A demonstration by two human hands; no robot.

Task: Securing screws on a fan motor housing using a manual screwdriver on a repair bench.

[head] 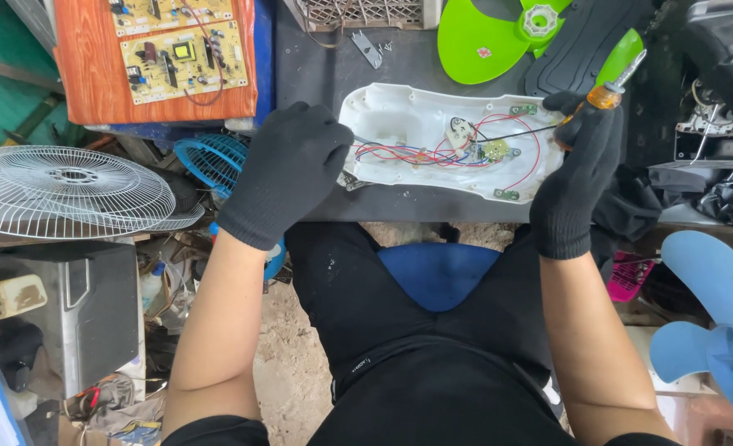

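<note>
Holding: your left hand (288, 169) is clamped flat over the near end of the white fan housing (399, 124), fingers curled down on its rim; your right hand (577, 157) is wrapped tight round an orange-handled screwdriver (604, 97), shaft running leftward from your fingertips into the shell
Where it sits: housing lies open side up on the dark bench (317, 66), stretched between your two sets of fingers
Done so far: cover looks already off; red and blue wires (432, 153) and the small switch board (492, 150) are exposed; I'd guess you're mid-way, working on the board itself
Left: board looks seated, wires attached; can't tell which screws are out
Edges: bench lip runs just under your knuckles, housing nearly flush with it
Room: beyond your right fingertips the green fan blade (478, 41) crowds close; past your left fingers it's open bench up to the circuit boards (181, 54); white fan grille (65, 190) sits well left, clear of you
</note>
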